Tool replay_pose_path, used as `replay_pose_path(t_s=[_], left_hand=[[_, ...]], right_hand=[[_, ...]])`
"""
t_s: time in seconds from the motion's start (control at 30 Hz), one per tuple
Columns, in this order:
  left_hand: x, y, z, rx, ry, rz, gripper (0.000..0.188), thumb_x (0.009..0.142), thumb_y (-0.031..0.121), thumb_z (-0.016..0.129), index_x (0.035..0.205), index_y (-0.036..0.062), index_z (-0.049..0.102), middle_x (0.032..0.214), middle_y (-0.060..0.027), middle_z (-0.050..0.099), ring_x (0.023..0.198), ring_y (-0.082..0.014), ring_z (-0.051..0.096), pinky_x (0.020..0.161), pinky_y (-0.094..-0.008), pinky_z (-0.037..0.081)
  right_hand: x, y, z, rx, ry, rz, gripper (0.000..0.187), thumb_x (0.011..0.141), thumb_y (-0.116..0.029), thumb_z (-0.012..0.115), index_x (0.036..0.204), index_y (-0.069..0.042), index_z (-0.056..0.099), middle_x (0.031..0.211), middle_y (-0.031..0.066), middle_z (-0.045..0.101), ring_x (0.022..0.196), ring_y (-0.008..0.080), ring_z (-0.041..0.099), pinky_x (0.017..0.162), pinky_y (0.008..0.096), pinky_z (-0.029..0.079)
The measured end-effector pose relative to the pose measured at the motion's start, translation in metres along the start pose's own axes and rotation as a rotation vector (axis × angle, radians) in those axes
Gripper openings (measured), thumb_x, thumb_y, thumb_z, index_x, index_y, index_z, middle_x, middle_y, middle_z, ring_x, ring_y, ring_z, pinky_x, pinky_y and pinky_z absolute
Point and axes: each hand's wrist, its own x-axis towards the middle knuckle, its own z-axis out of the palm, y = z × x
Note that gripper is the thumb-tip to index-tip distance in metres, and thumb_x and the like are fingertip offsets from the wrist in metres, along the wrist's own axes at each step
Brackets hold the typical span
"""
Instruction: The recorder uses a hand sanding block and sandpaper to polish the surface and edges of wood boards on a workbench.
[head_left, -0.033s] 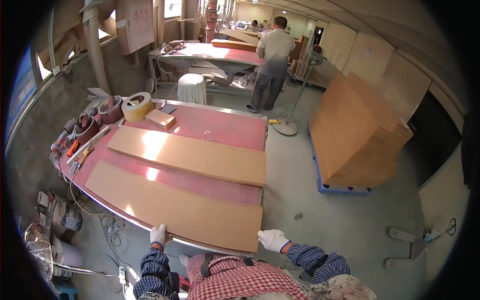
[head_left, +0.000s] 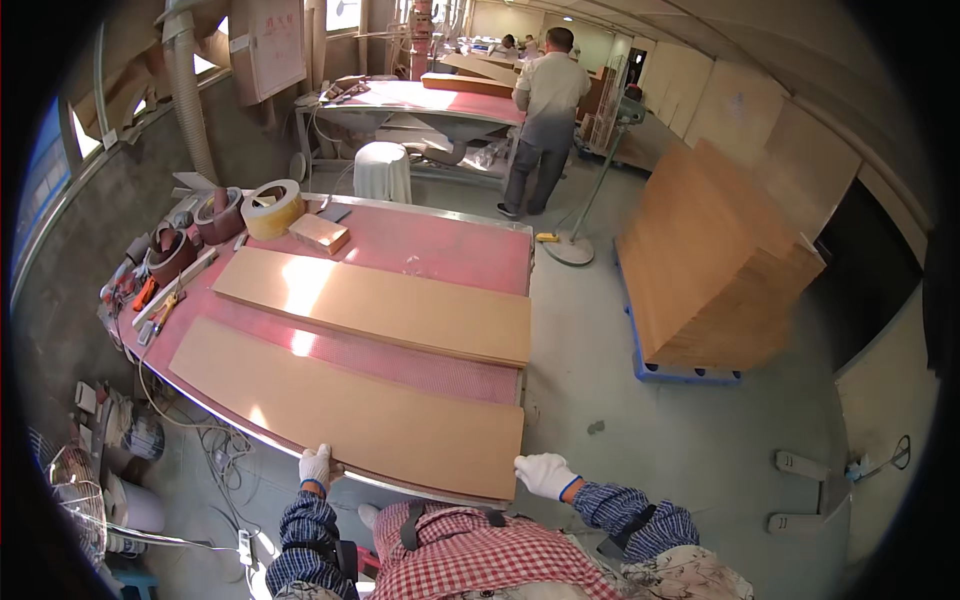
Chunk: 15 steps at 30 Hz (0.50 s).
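Note:
Two long tan boards lie side by side on a pink-topped table (head_left: 450, 243). At the front edge of the near board (head_left: 350, 410), my left hand (head_left: 318, 467), in a white glove, has its fingers curled round the edge. My right hand (head_left: 545, 477), also gloved, is closed at that board's right end, close to the near corner; its fingertips are partly hidden. The far board (head_left: 390, 311) lies behind, apart from the near one and untouched by either hand.
On the table's left stand a yellow tape-like roll (head_left: 274, 212), dark red rolls (head_left: 220, 218), a small block (head_left: 319, 234) and pliers (head_left: 168, 310). Right, a board stack (head_left: 710, 260) rests on a blue pallet (head_left: 690, 374). A co-worker (head_left: 548, 120) stands beyond. Cables (head_left: 225, 450) trail lower left.

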Motion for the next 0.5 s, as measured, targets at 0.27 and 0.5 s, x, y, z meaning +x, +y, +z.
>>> replay_pose_path(t_s=[0.27, 0.5], left_hand=[[0.005, -0.001, 0.008, -0.005, 0.025, -0.005, 0.025, 0.096, 0.026, 0.055, 0.099, 0.0008, 0.057, 0.075, -0.0114, 0.066, 0.055, -0.0226, 0.066, 0.049, -0.0365, 0.059], [-0.017, 0.039, 0.013, 0.170, -0.003, -0.070, 0.033, 0.091, 0.030, 0.059, 0.091, -0.0026, 0.063, 0.078, -0.0152, 0.069, 0.059, -0.0272, 0.069, 0.057, -0.0407, 0.060]], right_hand=[[0.000, 0.008, 0.007, 0.006, -0.051, -0.005, 0.025, 0.094, -0.030, 0.053, 0.097, -0.007, 0.060, 0.082, 0.0175, 0.070, 0.076, 0.0368, 0.069, 0.066, 0.0491, 0.055], [0.000, 0.007, -0.001, 0.012, -0.034, 0.007, 0.023, 0.093, -0.029, 0.054, 0.095, -0.006, 0.060, 0.081, 0.0174, 0.069, 0.075, 0.0365, 0.069, 0.064, 0.0495, 0.054]])
